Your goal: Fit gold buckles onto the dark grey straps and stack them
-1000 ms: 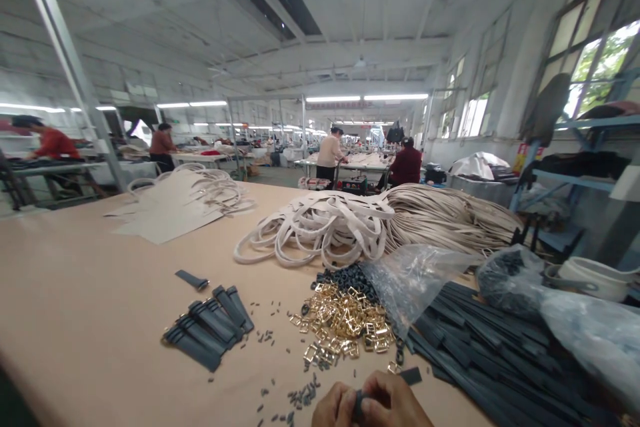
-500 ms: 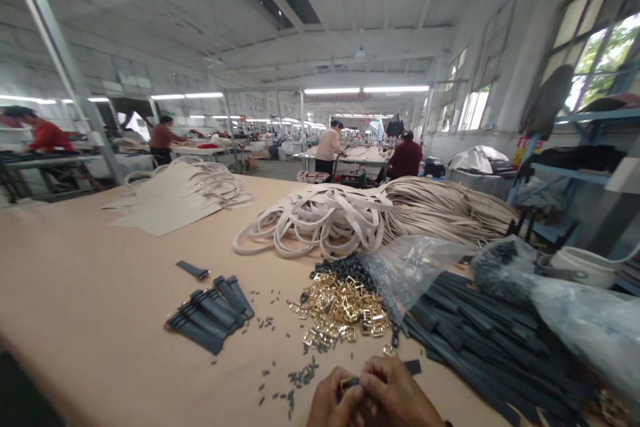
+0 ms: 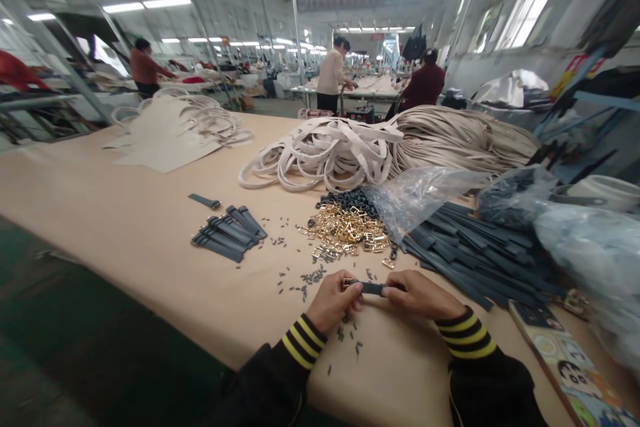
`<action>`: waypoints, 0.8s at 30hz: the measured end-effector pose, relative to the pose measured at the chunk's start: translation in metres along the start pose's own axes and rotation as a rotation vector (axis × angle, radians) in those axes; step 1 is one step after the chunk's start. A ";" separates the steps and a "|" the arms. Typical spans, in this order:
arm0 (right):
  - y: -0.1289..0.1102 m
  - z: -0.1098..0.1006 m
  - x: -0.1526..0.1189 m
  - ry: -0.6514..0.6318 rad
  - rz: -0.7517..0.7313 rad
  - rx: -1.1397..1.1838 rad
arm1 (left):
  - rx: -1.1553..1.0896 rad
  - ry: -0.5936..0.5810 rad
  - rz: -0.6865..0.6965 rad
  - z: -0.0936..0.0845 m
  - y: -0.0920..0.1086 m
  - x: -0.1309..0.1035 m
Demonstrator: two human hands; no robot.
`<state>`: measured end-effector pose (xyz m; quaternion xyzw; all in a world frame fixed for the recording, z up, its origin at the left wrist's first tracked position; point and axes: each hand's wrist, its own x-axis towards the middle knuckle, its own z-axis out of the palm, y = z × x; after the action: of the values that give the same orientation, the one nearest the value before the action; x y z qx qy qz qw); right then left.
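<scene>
Here we are at the counter [image 3: 165, 267], and from my seat far off I've got both hands on one dark strap [image 3: 371, 287]! The left hand [image 3: 336, 300] pinches the end with the gold buckle [image 3: 347, 282], thumb towards me; the right hand [image 3: 417, 293] grips the other end, fingers curled. The strap spans the gap between them, roughly level.

Just beyond the hands, a heap of gold buckles [image 3: 345, 228] glints, with black rings [image 3: 350, 200] banked behind it. Small dark pieces [image 3: 313, 275] are scattered just left of my left hand, and farther out that way lies a fan of buckled straps [image 3: 227, 237]. Right of my right hand, a big spread of dark strips [image 3: 480, 250], partly under a clear plastic bag [image 3: 420, 197].

Any lettering? Well ahead of the hands hangs a reddish banner [image 3: 345, 1]: characters, yes, but too blurred to read. Far off beyond my right hand, a red and yellow sign [image 3: 577, 73], illegible too. Nearer, to the right of that hand, a flat cartoon-printed panel [image 3: 575, 373] shows a drawn face; I can't make out any words.
</scene>
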<state>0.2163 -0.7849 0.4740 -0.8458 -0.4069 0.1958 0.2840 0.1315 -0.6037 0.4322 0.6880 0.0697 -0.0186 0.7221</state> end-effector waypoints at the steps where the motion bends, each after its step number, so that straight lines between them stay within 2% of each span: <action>1: -0.001 -0.001 -0.001 -0.036 0.003 0.051 | 0.014 -0.025 0.003 -0.001 0.000 0.000; 5: -0.007 0.003 -0.001 -0.200 0.022 0.331 | 0.042 -0.094 -0.011 -0.002 0.002 0.000; 8: -0.010 0.011 0.002 -0.233 0.037 0.420 | 0.049 -0.103 -0.024 -0.001 0.004 -0.001; 12: -0.010 0.015 0.006 -0.218 0.023 0.368 | 0.062 -0.114 -0.034 -0.001 0.004 0.000; 17: -0.008 0.012 0.007 -0.089 -0.074 0.184 | 0.076 -0.136 -0.029 -0.002 0.004 0.001; 24: -0.007 0.016 0.012 -0.104 -0.068 0.281 | 0.116 -0.180 0.026 -0.001 0.003 -0.002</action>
<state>0.2100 -0.7667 0.4649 -0.7721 -0.4181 0.2848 0.3846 0.1301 -0.6031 0.4357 0.7251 -0.0057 -0.0752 0.6845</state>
